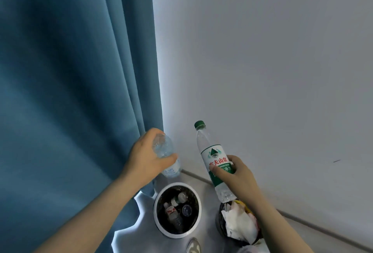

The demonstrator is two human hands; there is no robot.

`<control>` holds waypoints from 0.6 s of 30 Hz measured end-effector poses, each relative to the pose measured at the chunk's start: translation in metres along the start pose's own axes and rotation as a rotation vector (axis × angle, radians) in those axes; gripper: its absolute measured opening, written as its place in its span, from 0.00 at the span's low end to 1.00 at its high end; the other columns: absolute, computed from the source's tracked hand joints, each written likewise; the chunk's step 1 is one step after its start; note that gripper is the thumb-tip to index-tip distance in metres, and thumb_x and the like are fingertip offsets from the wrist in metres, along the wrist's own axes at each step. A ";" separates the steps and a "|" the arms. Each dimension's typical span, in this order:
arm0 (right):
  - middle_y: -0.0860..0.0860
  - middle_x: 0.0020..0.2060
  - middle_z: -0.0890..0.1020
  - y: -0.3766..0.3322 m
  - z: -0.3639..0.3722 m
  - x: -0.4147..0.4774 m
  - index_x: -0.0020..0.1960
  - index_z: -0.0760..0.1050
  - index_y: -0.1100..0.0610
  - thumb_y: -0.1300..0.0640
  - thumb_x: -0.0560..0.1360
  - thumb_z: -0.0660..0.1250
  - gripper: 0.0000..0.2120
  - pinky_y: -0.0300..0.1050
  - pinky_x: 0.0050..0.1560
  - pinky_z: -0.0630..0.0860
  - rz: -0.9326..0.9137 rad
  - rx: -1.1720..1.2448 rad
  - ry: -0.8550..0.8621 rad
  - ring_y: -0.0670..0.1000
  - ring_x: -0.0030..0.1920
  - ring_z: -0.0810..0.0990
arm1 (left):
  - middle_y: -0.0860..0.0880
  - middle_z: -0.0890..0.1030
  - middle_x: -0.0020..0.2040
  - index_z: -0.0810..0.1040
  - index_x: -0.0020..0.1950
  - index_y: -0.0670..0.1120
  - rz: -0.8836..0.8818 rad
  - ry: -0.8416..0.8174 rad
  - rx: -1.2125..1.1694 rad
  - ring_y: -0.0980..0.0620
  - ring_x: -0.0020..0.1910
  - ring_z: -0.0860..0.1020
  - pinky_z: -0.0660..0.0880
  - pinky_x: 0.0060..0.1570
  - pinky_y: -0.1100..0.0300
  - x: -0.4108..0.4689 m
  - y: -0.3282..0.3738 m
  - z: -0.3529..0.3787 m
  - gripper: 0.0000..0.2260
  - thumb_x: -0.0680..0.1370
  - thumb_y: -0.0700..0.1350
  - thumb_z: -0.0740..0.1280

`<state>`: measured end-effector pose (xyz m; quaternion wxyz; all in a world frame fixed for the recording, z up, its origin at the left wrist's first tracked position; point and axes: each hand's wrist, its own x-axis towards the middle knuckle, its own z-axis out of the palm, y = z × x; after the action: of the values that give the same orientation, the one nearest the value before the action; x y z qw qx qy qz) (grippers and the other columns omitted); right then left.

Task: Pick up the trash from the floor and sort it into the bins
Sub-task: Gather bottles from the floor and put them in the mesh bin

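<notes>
Gripping clear bottle (163, 148), left hand (147, 159) at curtain edge (155, 91).

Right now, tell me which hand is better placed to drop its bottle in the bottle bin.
Left, probably. The left hand holds its clear bottle nearest the white-rimmed bin of bottles; the right hand's green-capped bottle hangs by the paper-filled bin.

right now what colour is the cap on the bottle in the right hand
Green. The cap tops the labelled bottle held by the right hand, seen clearly in the head view.
</notes>
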<state>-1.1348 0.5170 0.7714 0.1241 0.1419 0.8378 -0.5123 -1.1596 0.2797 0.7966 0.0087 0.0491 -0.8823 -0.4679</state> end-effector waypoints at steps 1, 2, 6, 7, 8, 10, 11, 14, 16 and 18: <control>0.47 0.46 0.81 0.009 0.000 0.009 0.57 0.71 0.49 0.48 0.71 0.73 0.18 0.32 0.36 0.74 0.031 -0.012 -0.023 0.43 0.43 0.81 | 0.55 0.77 0.50 0.73 0.52 0.53 -0.032 -0.022 0.008 0.58 0.48 0.76 0.71 0.45 0.65 0.003 -0.006 0.012 0.21 0.64 0.46 0.78; 0.47 0.46 0.81 0.018 0.001 0.017 0.58 0.71 0.50 0.48 0.71 0.73 0.19 0.33 0.36 0.75 0.065 -0.022 -0.051 0.43 0.43 0.81 | 0.55 0.77 0.50 0.73 0.52 0.53 -0.059 -0.042 0.019 0.57 0.49 0.76 0.72 0.47 0.63 0.005 -0.014 0.024 0.21 0.64 0.47 0.78; 0.48 0.48 0.80 0.063 0.007 0.050 0.60 0.69 0.52 0.45 0.70 0.73 0.23 0.44 0.47 0.81 0.212 -0.114 -0.160 0.46 0.45 0.81 | 0.54 0.75 0.50 0.71 0.51 0.53 -0.156 -0.084 0.151 0.53 0.48 0.75 0.74 0.47 0.57 0.011 -0.043 0.066 0.19 0.65 0.53 0.75; 0.48 0.49 0.80 0.074 0.010 0.058 0.60 0.69 0.52 0.44 0.69 0.72 0.24 0.46 0.50 0.81 0.243 -0.140 -0.185 0.46 0.46 0.81 | 0.53 0.75 0.51 0.71 0.51 0.52 -0.186 -0.094 0.172 0.51 0.49 0.75 0.74 0.48 0.55 0.012 -0.051 0.075 0.19 0.66 0.54 0.75; 0.48 0.49 0.79 0.083 0.012 0.064 0.60 0.69 0.52 0.44 0.69 0.72 0.24 0.48 0.51 0.81 0.273 -0.162 -0.212 0.47 0.47 0.81 | 0.52 0.74 0.53 0.71 0.53 0.52 -0.219 -0.109 0.195 0.49 0.50 0.75 0.75 0.49 0.54 0.013 -0.059 0.083 0.20 0.67 0.55 0.74; 0.48 0.49 0.80 0.103 0.019 0.074 0.60 0.69 0.53 0.44 0.69 0.71 0.25 0.49 0.53 0.80 0.341 -0.185 -0.261 0.48 0.48 0.80 | 0.51 0.72 0.57 0.70 0.58 0.51 -0.302 -0.149 0.271 0.46 0.53 0.75 0.74 0.50 0.54 0.014 -0.076 0.099 0.22 0.70 0.56 0.72; 0.49 0.48 0.80 0.108 0.022 0.075 0.60 0.69 0.54 0.45 0.69 0.71 0.25 0.49 0.52 0.80 0.366 -0.191 -0.275 0.49 0.48 0.80 | 0.50 0.71 0.59 0.69 0.60 0.50 -0.318 -0.165 0.313 0.45 0.54 0.75 0.74 0.49 0.54 0.013 -0.084 0.103 0.23 0.71 0.56 0.71; 0.49 0.47 0.80 0.134 0.037 0.090 0.59 0.70 0.55 0.45 0.68 0.71 0.25 0.49 0.51 0.81 0.435 -0.224 -0.320 0.49 0.47 0.81 | 0.47 0.71 0.60 0.68 0.60 0.48 -0.379 -0.216 0.360 0.44 0.52 0.75 0.71 0.45 0.56 0.020 -0.114 0.125 0.24 0.71 0.56 0.71; 0.50 0.47 0.80 0.150 0.049 0.099 0.58 0.70 0.54 0.44 0.68 0.71 0.24 0.49 0.50 0.81 0.472 -0.257 -0.339 0.49 0.46 0.81 | 0.45 0.70 0.60 0.67 0.61 0.47 -0.410 -0.262 0.360 0.43 0.53 0.74 0.68 0.44 0.58 0.024 -0.134 0.140 0.25 0.71 0.54 0.72; 0.50 0.48 0.80 0.164 0.062 0.108 0.58 0.70 0.54 0.43 0.68 0.70 0.24 0.45 0.47 0.79 0.496 -0.306 -0.359 0.49 0.46 0.80 | 0.45 0.68 0.60 0.67 0.62 0.46 -0.424 -0.297 0.362 0.43 0.51 0.75 0.67 0.42 0.59 0.029 -0.152 0.154 0.25 0.70 0.50 0.73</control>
<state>-1.1713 0.5450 0.5705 0.4106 0.2287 0.8096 -0.3516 -1.1855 0.3196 0.5836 -0.2268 0.1636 -0.9130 -0.2969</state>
